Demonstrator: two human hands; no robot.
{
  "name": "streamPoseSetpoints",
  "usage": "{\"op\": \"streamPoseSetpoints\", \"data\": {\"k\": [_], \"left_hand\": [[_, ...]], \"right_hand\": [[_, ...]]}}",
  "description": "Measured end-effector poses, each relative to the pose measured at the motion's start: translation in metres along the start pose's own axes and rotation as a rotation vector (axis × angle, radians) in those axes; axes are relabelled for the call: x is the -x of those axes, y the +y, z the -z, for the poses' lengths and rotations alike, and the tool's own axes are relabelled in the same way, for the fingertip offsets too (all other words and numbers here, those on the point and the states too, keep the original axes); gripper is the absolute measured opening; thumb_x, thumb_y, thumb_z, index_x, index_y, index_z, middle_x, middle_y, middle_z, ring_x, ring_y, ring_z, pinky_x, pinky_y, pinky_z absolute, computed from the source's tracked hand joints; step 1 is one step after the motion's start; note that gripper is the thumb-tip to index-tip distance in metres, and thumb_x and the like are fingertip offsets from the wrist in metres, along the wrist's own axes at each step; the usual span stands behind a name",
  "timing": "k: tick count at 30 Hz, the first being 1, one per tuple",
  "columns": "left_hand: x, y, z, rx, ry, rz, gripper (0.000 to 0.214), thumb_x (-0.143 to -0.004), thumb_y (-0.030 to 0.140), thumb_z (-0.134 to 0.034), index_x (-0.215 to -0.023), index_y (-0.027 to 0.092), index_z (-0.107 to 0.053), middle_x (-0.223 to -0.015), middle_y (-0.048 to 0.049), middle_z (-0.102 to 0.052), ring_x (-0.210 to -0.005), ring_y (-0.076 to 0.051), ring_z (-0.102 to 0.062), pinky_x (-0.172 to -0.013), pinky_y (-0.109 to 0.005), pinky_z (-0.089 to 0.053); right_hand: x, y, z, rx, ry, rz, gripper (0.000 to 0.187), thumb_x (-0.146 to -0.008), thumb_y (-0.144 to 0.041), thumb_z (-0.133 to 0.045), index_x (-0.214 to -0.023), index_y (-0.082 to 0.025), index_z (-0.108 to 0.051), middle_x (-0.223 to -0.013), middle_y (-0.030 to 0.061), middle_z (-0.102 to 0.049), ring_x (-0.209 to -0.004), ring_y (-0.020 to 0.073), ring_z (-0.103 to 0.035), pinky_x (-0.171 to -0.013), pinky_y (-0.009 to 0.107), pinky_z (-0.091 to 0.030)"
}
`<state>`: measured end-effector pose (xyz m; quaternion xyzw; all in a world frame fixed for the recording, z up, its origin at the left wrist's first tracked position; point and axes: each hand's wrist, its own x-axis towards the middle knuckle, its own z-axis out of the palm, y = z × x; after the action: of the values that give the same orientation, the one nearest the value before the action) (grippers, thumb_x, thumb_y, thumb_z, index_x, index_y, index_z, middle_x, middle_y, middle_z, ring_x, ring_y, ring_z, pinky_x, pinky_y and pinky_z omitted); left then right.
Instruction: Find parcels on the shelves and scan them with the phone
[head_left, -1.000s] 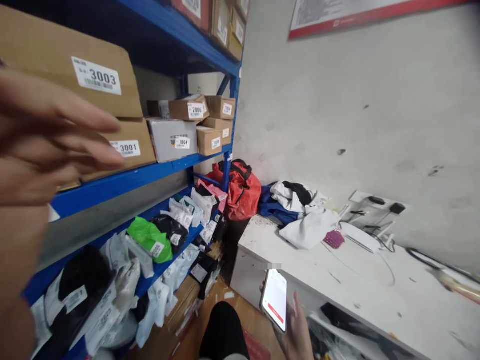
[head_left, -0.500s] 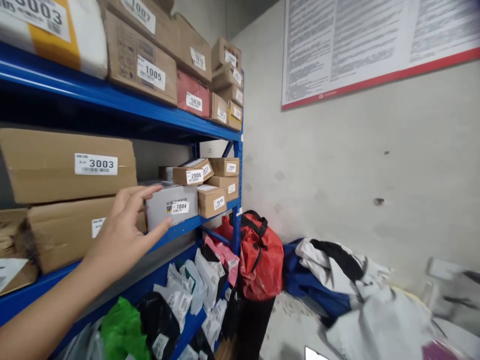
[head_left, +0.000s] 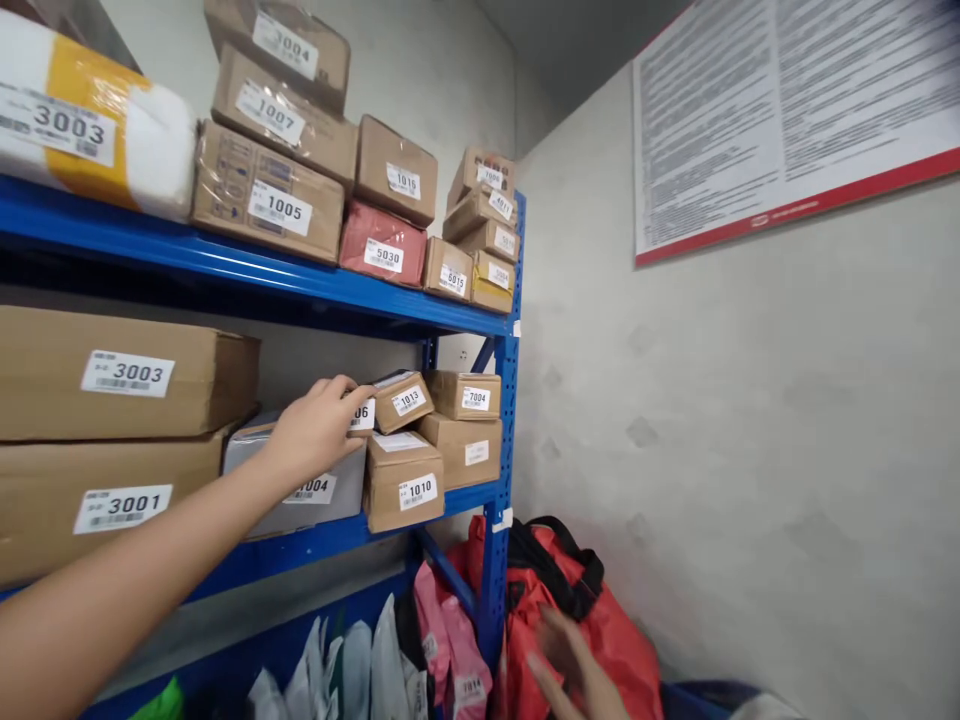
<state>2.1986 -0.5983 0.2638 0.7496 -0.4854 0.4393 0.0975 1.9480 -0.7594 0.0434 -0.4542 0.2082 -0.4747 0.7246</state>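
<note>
Our left hand (head_left: 319, 420) is half curled over a small cardboard box (head_left: 362, 416) with a label ending in 06, just above one smooth grey box (head_left: 349, 480) on the blue metal shelf (head_left: 469, 497) – thumb's hidden, so we can't tell whether it's gripped. Our right hand (head_left: 574, 670) is a blur, fingers spread and empty-looking, in front of one creased red bag (head_left: 622, 640). Right of the small box we count four more brown cartons (head_left: 405, 485) – plus two big, long boxes (head_left: 199, 385) stacked at left.

Open gap between left hand (head_left: 319, 425) and upper shelf (head_left: 300, 288); 1013 box (head_left: 397, 408) bars rightward.
</note>
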Motion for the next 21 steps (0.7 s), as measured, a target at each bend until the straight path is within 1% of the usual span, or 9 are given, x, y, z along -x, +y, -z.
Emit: {"op": "streamPoseSetpoints", "data": {"k": [3, 5, 7, 9, 12, 15, 17, 18, 21], "left_hand": [[0.006, -0.003, -0.001, 0.031, 0.009, -0.019, 0.051, -0.077, 0.017, -0.05, -0.127, 0.022, -0.049, -0.116, -0.0101, -0.056, -0.109, -0.027, -0.052, -0.087, -0.038, -0.049], [0.011, -0.011, -0.002, 0.032, 0.031, -0.017, 0.053, -0.075, 0.013, -0.049, -0.128, 0.019, -0.049, -0.115, -0.0119, -0.057, -0.109, -0.028, -0.052, -0.09, -0.04, -0.048], [0.018, -0.023, 0.0, 0.013, 0.052, 0.001, 0.053, -0.075, 0.012, -0.047, -0.128, 0.017, -0.05, -0.114, -0.0137, -0.059, -0.108, -0.029, -0.054, -0.09, -0.04, -0.048], [0.025, -0.035, 0.006, -0.028, 0.059, 0.014, 0.05, -0.077, 0.015, -0.046, -0.127, 0.016, -0.051, -0.113, -0.015, -0.059, -0.106, -0.029, -0.056, -0.087, -0.04, -0.049], [0.027, -0.03, 0.018, -0.126, 0.072, -0.01, 0.045, -0.08, 0.033, -0.05, -0.119, 0.013, -0.058, -0.107, -0.0171, -0.062, -0.104, -0.033, -0.057, -0.094, -0.049, -0.045], [0.009, 0.01, 0.018, -0.147, 0.124, -0.105, 0.064, -0.077, 0.051, -0.054, -0.124, 0.008, -0.056, -0.126, -0.024, -0.056, -0.122, -0.039, -0.047, -0.109, -0.056, -0.029], [-0.016, 0.045, 0.006, -0.104, 0.058, -0.15, 0.069, -0.078, 0.034, -0.056, -0.137, 0.002, -0.04, -0.141, -0.0257, -0.044, -0.134, -0.035, -0.037, -0.112, -0.047, -0.028], [-0.03, 0.06, -0.003, -0.114, -0.014, -0.112, 0.073, -0.075, 0.024, -0.058, -0.14, -0.001, -0.034, -0.143, -0.0273, -0.04, -0.136, -0.035, -0.034, -0.113, -0.044, -0.027], [-0.07, 0.083, -0.032, -0.165, -0.182, 0.164, 0.078, -0.073, 0.014, -0.057, -0.143, 0.0, -0.026, -0.149, -0.029, -0.03, -0.139, -0.04, -0.027, -0.112, -0.055, -0.023]], "right_hand": [[-0.04, -0.051, -0.086, 0.441, -0.188, 0.601, 0.065, -0.062, -0.033, -0.08, -0.121, -0.019, -0.058, -0.128, 0.01, -0.058, -0.124, 0.0295, -0.047, -0.11, 0.041, -0.032], [-0.071, -0.087, -0.146, 0.75, -0.085, 0.967, 0.078, -0.069, -0.039, -0.071, -0.136, -0.013, -0.041, -0.138, 0.0179, -0.046, -0.132, 0.0338, -0.036, -0.111, 0.05, -0.026], [-0.104, -0.115, -0.19, 0.957, 0.183, 0.95, 0.097, -0.063, -0.045, -0.076, -0.141, -0.009, -0.032, -0.146, 0.0266, -0.029, -0.137, 0.0435, -0.019, -0.109, 0.058, -0.019], [-0.134, -0.128, -0.21, 1.081, 0.309, 0.773, 0.107, -0.055, -0.047, -0.081, -0.141, -0.007, -0.031, -0.143, 0.0319, -0.027, -0.132, 0.0484, -0.024, -0.104, 0.059, -0.023], [-0.162, -0.126, -0.211, 1.113, 0.334, 0.638, 0.089, -0.058, -0.04, -0.08, -0.134, -0.013, -0.042, -0.128, 0.0264, -0.04, -0.116, 0.0414, -0.043, -0.093, 0.051, -0.035], [-0.163, -0.12, -0.199, 1.025, 0.385, 0.706, 0.062, -0.061, -0.035, -0.075, -0.118, -0.019, -0.055, -0.116, 0.0179, -0.045, -0.109, 0.0354, -0.046, -0.09, 0.045, -0.037], [-0.153, -0.121, -0.188, 0.932, 0.43, 0.768, 0.055, -0.059, -0.033, -0.075, -0.11, -0.021, -0.058, -0.112, 0.0142, -0.045, -0.108, 0.0341, -0.045, -0.092, 0.044, -0.036], [-0.146, -0.122, -0.179, 0.873, 0.438, 0.803, 0.054, -0.057, -0.032, -0.074, -0.108, -0.022, -0.059, -0.11, 0.0126, -0.045, -0.107, 0.0332, -0.045, -0.092, 0.044, -0.036], [-0.12, -0.125, -0.139, 0.666, 0.421, 0.929, 0.052, -0.054, -0.032, -0.073, -0.103, -0.021, -0.06, -0.107, 0.0093, -0.047, -0.102, 0.0298, -0.047, -0.092, 0.044, -0.038]]}}
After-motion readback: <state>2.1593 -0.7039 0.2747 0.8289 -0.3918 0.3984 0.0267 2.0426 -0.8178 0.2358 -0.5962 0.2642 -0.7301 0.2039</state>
